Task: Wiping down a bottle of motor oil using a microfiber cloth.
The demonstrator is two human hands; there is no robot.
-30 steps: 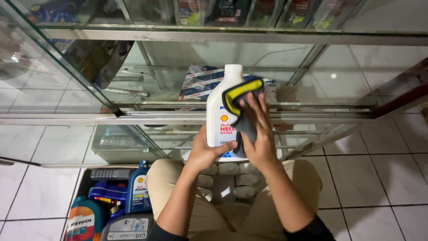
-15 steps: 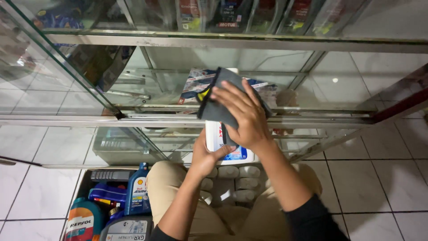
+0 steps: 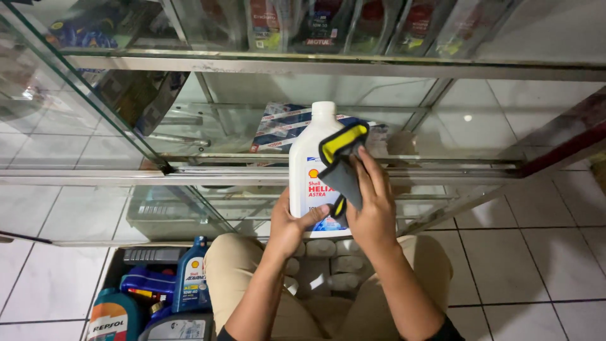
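Note:
A tall white oil bottle (image 3: 310, 167) with a white cap and a red-and-blue label stands upright in front of me. My left hand (image 3: 291, 223) grips its lower part from the left and below. Against the bottle's right side, my right hand (image 3: 372, 205) presses a grey cloth with a yellow edge (image 3: 341, 165). The cloth covers part of the bottle's right shoulder and label. Both forearms rise from my lap, over beige trousers.
A glass display cabinet with metal frames (image 3: 265, 172) fills the view ahead; flat blue-and-white boxes (image 3: 281, 126) lie on its shelf. A box of blue and grey oil bottles (image 3: 158, 287) sits at lower left. Several white bottle caps (image 3: 328, 262) show between my knees. White floor tiles lie to the right.
The right hand with the cloth slid down from the bottle's cap to its right side, uncovering the cap and top. The left hand kept its hold.

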